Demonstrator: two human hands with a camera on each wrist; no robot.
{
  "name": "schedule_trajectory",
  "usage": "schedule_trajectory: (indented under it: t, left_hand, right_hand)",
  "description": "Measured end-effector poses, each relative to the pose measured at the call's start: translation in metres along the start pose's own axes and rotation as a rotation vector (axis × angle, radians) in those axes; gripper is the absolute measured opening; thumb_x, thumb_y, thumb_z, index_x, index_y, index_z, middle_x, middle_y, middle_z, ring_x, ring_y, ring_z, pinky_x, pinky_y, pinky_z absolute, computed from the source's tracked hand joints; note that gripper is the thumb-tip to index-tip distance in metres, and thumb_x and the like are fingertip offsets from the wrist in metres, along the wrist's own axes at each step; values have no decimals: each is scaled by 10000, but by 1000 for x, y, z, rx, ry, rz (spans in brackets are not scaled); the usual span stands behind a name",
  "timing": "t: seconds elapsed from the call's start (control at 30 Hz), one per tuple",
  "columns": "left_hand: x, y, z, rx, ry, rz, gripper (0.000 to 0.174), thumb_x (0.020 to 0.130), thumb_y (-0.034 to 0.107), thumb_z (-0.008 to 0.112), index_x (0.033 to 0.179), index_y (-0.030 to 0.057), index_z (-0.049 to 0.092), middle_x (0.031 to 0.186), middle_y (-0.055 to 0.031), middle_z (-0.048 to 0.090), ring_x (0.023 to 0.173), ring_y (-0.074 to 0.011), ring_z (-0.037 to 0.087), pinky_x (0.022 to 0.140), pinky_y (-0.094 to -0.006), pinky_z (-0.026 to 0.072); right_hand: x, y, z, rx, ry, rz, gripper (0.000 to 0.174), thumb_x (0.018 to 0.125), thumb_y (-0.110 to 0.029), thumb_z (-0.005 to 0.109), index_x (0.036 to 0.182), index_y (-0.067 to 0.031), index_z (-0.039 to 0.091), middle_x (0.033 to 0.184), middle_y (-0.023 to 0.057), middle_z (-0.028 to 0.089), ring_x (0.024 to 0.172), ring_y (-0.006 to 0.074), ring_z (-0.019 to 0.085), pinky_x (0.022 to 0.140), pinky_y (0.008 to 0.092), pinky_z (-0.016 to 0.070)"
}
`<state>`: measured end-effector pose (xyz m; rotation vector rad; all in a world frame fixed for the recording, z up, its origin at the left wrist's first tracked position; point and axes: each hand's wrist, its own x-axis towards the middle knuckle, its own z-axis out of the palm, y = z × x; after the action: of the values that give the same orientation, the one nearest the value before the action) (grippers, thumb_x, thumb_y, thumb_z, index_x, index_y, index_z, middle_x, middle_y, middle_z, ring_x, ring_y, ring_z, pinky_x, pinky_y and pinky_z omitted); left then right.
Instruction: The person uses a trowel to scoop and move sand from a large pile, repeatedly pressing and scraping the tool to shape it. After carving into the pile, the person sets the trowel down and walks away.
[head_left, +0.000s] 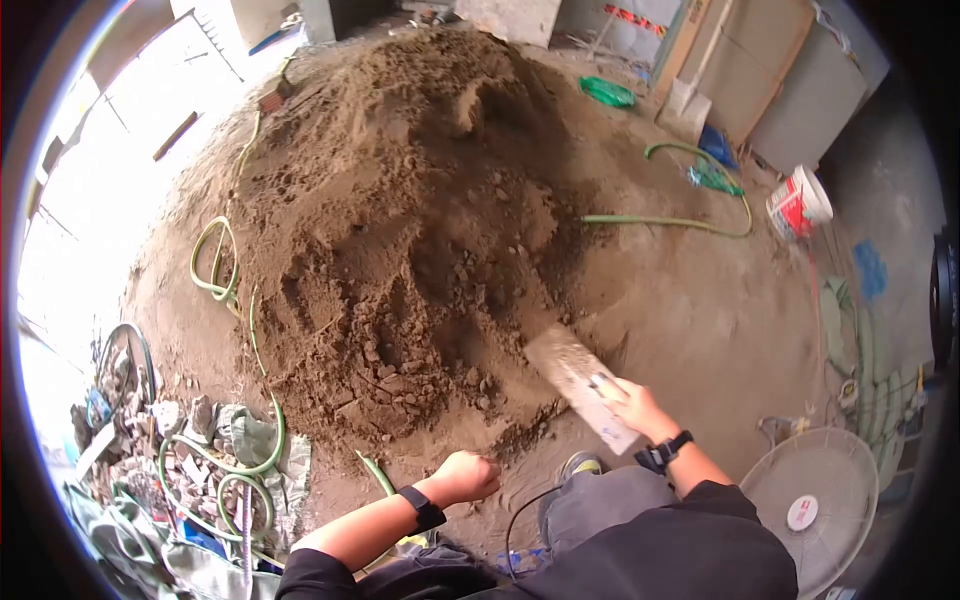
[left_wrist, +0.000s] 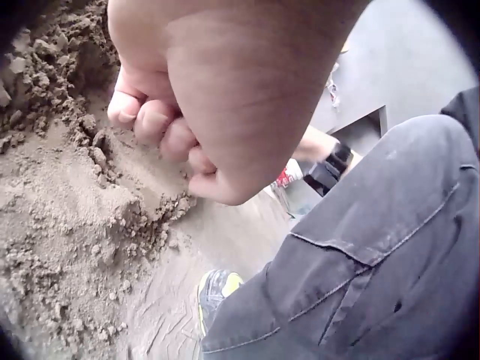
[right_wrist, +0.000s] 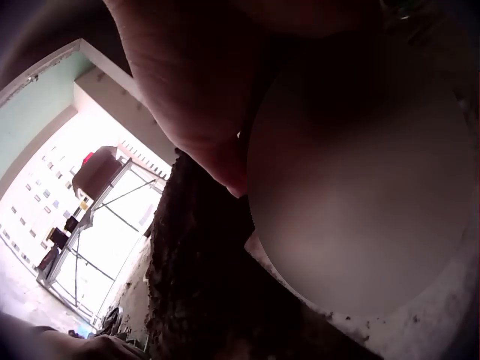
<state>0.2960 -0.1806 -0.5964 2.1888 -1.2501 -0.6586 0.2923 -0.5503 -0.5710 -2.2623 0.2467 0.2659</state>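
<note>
In the head view my right hand (head_left: 642, 410) grips a plastering trowel (head_left: 565, 368) by its handle. The long rectangular blade, smeared with sand, reaches up and left to the lower right edge of a big brown sand heap (head_left: 400, 250). The right wrist view is dark, with a pale round blur hiding most of the trowel below the hand. My left hand (head_left: 466, 477) is in front of the heap's lower edge, its fingers curled in. In the left wrist view those fingers (left_wrist: 154, 124) fold toward the palm, with nothing seen in them.
A green hose (head_left: 265, 455) winds along the left side, by rubble (head_left: 195, 455). On the right are a round fan guard (head_left: 815, 500), a white-and-red bucket (head_left: 800, 203) and a shovel (head_left: 686, 105) against boards. A shoe (head_left: 580, 463) stands close below the trowel.
</note>
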Motion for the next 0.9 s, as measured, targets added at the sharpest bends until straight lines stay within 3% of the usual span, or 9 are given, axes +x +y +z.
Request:
schedule_trajectory:
  t: [0.17,0.3,0.4,0.53,0.7,0.8,0.9]
  left_hand:
    - [-6,1,28,-58,-50,33,220,771,241,580,641,68,540,662,-121,586,648,-347,595,606,-449,499]
    - [3,5,30,-36,-108,18,221,769,242,571,640,65,541,660,-124,583,644,-345,594,602,-450,497]
    - [9,9,33,-53,-97,22,219,767,239,564,638,63,544,662,-125,585,649,-344,596,605,-453,497]
    - [12,6,43,-52,-132,-31,214,759,243,563,636,67,557,670,-120,594,658,-341,602,604,-456,498]
    - [18,10,43,-43,-169,-56,210,762,245,559,643,72,561,672,-114,597,659,-338,603,602,-452,498]
    - [20,12,38,-48,-142,-27,220,769,245,558,631,75,550,665,-107,596,647,-336,600,588,-449,496]
    - [25,7,38,-44,-111,-73,231,774,247,560,619,77,544,656,-104,594,637,-334,599,578,-447,494]
  right_hand:
    - [-76,23,-40,-236,47,203,511,731,-275,747,1155,-25,613,938,242,661,877,399,649,772,416,526]
    - [-93,39,-42,-256,96,228,476,724,-267,752,1116,-20,638,887,232,669,833,367,670,750,391,532]
    - [-87,37,-40,-279,53,282,515,727,-302,746,1165,-64,617,932,237,661,863,386,653,747,424,528]
    - [-37,67,-5,-186,22,31,501,748,-302,718,1182,-79,606,903,223,662,844,377,656,717,419,529]
    - [40,46,60,-47,111,-1,284,782,-288,684,943,-71,598,796,215,622,770,444,582,629,477,480]
    - [39,57,67,33,152,-19,285,781,-293,684,941,-73,600,800,220,623,775,441,584,627,478,479]
    - [28,50,57,111,164,-31,319,786,-243,703,1028,-56,615,831,220,642,810,409,625,666,424,507]
